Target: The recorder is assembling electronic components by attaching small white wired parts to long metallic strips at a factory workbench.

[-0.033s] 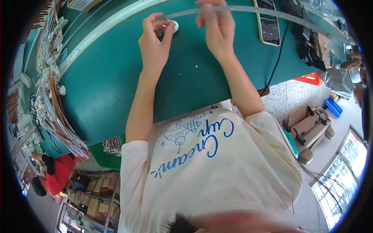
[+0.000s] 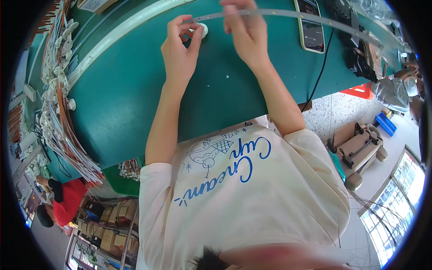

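At the far edge of the green tabletop, my left hand point(image 2: 181, 47) is closed in a pinch. A small white round piece point(image 2: 204, 30) shows at its fingertips, beside the end of a thin LED strip point(image 2: 310, 17) with small yellowish chips. From there the strip arcs right across the table, past my right hand point(image 2: 247, 36). That hand is at the strip, its fingers bent and blurred by motion, so I cannot make out whether they grip it.
Bundled strips and wires with white ends point(image 2: 58, 103) line the table's left side. A phone point(image 2: 311, 31) lies under the strip at the right, near a black cable point(image 2: 320, 72) and dark objects point(image 2: 355, 58). A person in red point(image 2: 69, 202) is at the lower left.
My right hand has shifted slightly left along the strip, and the strip has moved a little with it. My left hand stays nearly still.
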Tool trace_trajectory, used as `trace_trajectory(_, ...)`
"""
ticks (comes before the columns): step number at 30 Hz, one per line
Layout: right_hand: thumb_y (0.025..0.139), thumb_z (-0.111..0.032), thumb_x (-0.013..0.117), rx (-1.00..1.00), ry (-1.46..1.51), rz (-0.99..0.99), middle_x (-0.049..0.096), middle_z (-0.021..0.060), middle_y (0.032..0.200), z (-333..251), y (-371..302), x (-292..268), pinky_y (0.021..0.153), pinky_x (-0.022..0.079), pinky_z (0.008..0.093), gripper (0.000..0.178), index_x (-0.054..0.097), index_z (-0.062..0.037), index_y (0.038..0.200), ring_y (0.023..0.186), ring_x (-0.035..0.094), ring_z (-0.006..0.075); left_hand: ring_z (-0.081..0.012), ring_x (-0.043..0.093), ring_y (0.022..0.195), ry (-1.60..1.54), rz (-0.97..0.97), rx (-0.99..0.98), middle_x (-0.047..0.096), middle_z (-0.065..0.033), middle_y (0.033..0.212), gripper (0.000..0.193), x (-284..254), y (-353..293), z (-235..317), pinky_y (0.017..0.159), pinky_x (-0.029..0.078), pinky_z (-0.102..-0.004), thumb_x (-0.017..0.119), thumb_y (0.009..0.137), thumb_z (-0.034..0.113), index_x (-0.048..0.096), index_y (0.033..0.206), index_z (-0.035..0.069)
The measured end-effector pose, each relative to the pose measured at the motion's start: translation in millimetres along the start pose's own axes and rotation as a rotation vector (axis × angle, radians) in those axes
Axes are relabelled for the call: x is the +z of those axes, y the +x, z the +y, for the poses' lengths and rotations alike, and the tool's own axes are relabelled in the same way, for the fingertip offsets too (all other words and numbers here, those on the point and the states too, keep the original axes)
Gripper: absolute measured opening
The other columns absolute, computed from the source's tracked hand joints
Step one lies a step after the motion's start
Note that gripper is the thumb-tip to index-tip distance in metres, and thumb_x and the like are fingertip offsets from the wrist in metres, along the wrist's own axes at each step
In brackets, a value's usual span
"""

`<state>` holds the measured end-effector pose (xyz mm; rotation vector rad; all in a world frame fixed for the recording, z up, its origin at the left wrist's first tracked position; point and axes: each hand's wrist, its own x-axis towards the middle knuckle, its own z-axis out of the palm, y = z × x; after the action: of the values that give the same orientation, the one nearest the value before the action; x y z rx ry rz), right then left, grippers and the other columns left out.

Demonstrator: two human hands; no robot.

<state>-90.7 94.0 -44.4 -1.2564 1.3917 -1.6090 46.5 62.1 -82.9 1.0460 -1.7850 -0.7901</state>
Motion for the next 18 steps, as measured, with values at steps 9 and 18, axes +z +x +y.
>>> trace_trajectory(9, 0.095, -0.017, 0.048, -0.014, -0.180, -0.133, 0.058, 0.0106, 0.076, 8, 3, -4, 0.056, 0.045, 0.0270, 0.027, 0.058, 0.0061, 0.084, 0.064, 0.059, 0.0158, -0.0148, 0.058, 0.067, 0.174, -0.021, 0.038, 0.060, -0.0038, 0.077, 0.026, 3, -3, 5, 0.059, 0.047, -0.0274, 0.066, 0.079, 0.008, 0.058, 0.103, 0.007)
trace_trajectory(18, 0.092, -0.010, 0.053, 0.215, 0.204, -0.237, 0.061, 0.0053, 0.083, 18, 7, -9, 0.067, 0.049, 0.0225, 0.012, 0.055, 0.0021, 0.090, 0.075, 0.060, 0.0112, -0.0162, 0.058, 0.068, 0.106, -0.018, 0.087, 0.060, -0.0043, 0.083, 0.020, 4, -6, 0, 0.063, 0.048, -0.0276, 0.064, 0.081, 0.006, 0.060, 0.100, 0.007)
